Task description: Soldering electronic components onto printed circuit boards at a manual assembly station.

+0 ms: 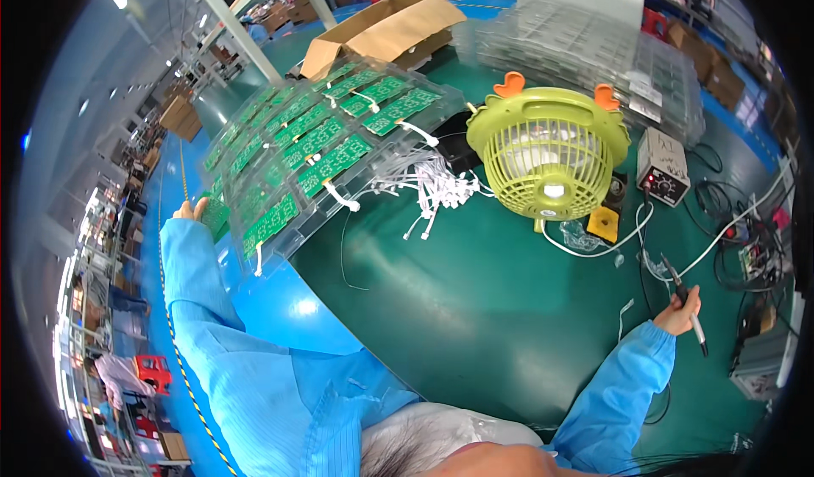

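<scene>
My left hand [192, 211] reaches far out to the left, its fingers closed at the edge of a green circuit board [217, 216] beside the clear plastic tray [318, 210]. Rows of green circuit boards [335, 160] lie in that tray, several with short white connector leads. In my right hand [677, 311], at the right of the green bench, is a slim soldering iron [698, 331], held like a pen. A bundle of white connector wires [441, 184] lies right of the tray.
A green caged fan [549, 155] with orange horns stands mid-bench. Behind it are stacked clear trays [560, 44] and an open cardboard box [381, 32]. A control box with a knob [663, 168], a yellow sponge holder [604, 223] and tangled cables [721, 210] occupy the right.
</scene>
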{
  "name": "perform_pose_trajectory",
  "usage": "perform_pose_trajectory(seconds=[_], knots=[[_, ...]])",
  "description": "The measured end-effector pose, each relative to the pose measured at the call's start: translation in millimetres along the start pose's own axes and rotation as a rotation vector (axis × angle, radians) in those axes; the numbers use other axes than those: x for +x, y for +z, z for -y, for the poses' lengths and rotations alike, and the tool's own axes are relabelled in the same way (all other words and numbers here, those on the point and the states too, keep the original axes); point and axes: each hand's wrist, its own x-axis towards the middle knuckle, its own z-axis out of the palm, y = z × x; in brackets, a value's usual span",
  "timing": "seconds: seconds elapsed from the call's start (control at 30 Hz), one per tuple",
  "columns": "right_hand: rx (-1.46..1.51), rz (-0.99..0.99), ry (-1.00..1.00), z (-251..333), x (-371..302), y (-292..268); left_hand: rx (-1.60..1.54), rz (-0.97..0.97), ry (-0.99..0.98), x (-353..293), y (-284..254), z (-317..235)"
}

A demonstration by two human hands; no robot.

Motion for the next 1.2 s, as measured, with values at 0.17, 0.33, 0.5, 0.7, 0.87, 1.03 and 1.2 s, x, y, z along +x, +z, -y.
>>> perform_pose_trajectory(seconds=[0.17, 0.33, 0.5, 0.7, 0.87, 1.03, 1.2], knots=[[0.036, -0.047, -0.045, 0.1, 1.9, 1.4, 0.121, 0.151, 0.164, 27.8, -79.7, -37.6], [0.101, 0.045, -0.069, -1.8, 3.1, 0.5, -0.601, -0.127, 0.434, -5.6, -172.6, -138.5], [0.188, 0.007, 0.023, 2.4, 2.8, 8.2, -0.724, 0.062, 1.223, -147.9, -232.3, -261.6], [0.226, 0.049, 0.011, 2.8, 0.9, 11.8, -0.717, -0.288, 1.945, -299.3, -215.2, -366.5], [0.246, 0.028, 0.063, 2.7, -0.7, 14.3, -0.813, -0.366, 2.003, -345.5, -173.5, -399.2], [0.253, 0.032, 0.099, 6.8, -5.0, 21.2, -0.983, -0.341, 2.064, -366.7, -145.3, -402.2], [0.238, 0.042, 0.113, 10.9, -12.3, 23.3, -1.060, -0.138, 2.128, -374.3, -122.1, -400.1]])
